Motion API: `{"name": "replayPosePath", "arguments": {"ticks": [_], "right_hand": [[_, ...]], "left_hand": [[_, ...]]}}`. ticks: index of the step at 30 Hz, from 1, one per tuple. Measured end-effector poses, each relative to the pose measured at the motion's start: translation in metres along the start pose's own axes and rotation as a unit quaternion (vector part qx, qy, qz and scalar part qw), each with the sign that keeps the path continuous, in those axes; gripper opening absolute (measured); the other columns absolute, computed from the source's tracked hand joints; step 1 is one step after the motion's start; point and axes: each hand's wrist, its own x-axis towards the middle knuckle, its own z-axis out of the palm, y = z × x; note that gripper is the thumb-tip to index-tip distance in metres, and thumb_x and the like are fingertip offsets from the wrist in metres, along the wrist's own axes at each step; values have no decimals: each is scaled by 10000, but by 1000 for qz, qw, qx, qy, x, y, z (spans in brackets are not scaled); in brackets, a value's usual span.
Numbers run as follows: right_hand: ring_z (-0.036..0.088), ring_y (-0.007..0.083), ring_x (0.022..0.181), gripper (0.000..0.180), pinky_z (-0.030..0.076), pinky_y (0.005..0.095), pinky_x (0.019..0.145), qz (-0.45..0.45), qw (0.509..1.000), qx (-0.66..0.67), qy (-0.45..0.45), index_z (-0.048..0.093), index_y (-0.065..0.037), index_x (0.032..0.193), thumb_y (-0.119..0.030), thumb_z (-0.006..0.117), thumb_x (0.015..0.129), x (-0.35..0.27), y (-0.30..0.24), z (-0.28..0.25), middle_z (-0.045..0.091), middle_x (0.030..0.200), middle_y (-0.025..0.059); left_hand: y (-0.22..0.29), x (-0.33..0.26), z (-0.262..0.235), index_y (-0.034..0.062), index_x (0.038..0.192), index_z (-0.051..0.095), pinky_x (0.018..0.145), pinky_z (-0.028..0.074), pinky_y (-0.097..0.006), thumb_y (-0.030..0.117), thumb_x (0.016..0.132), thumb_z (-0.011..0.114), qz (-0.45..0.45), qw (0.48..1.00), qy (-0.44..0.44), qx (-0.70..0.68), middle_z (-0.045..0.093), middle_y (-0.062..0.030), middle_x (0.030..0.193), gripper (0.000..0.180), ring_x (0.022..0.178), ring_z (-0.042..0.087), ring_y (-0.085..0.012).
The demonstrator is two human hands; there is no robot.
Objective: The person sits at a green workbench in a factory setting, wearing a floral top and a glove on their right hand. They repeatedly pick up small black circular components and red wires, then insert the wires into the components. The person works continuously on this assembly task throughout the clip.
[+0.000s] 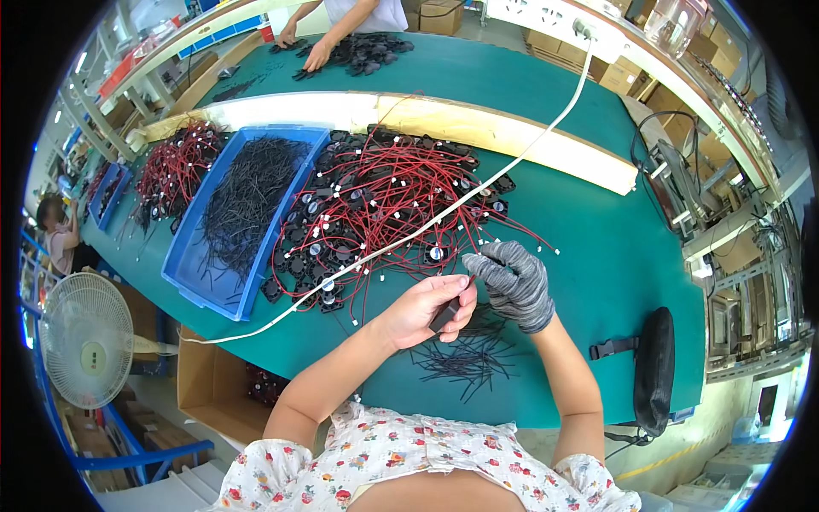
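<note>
My bare left hand (416, 316) is closed around a small black fan (444, 315), seen edge-on, over the near part of the table. My right hand (517, 288), in a grey knitted glove, is right beside it with thumb and fingers pinched together at the fan's upper end. What lies between the gloved fingertips is too small to make out, perhaps the fan's red wire. Below both hands lies a loose bunch of thin black tubes (465, 358). Beyond them spreads a heap of black fans with red wires (392, 183) and white connectors.
A blue tray (192, 260) of thin black tubes stands left of the heap. A white cable (397, 245) crosses above the green table (597, 256). A black pouch (655, 371) sits at the right edge, a fan (87, 340) at left. Across a barrier (503, 141), another person's hands sort black parts.
</note>
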Motion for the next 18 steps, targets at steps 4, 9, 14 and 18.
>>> {"name": "replayPosePath", "arguments": {"ticks": [4, 9, 14, 18], "right_hand": [[575, 237, 706, 362, 489, 316, 597, 40, 997, 73, -3, 625, -147, 1035, -45, 619, 688, 6, 5, -5, 604, 866, 55], [570, 175, 701, 238, 481, 274, 637, 271, 828, 490, -32, 605, -41, 1052, -139, 518, 853, 0, 18, -18, 586, 829, 83], [539, 242, 586, 297, 437, 339, 568, 232, 931, 262, -102, 571, -5, 736, -274, 526, 853, 1, 13, -12, 543, 668, 112], [518, 309, 572, 348, 432, 365, 556, 212, 933, 242, -162, 565, -24, 681, -320, 507, 854, 6, 7, -17, 533, 597, 126]], "left_hand": [[-4, 4, 5, 70, 758, 490, 442, 382, -210, 271, 946, 401, 84, 978, 78, 175, 472, -3, 655, 289, 509, 455, -76], [-10, 6, 9, 60, 745, 499, 452, 368, -198, 219, 943, 413, 129, 942, 132, 280, 463, 21, 647, 268, 512, 430, -43], [-14, 6, 8, 53, 747, 511, 503, 324, -188, 206, 943, 417, 118, 926, 111, 341, 448, 49, 661, 267, 559, 380, -19], [-14, 4, 7, 47, 763, 512, 507, 390, -203, 252, 942, 420, 94, 939, 54, 328, 501, 10, 686, 287, 559, 468, -54]]}}
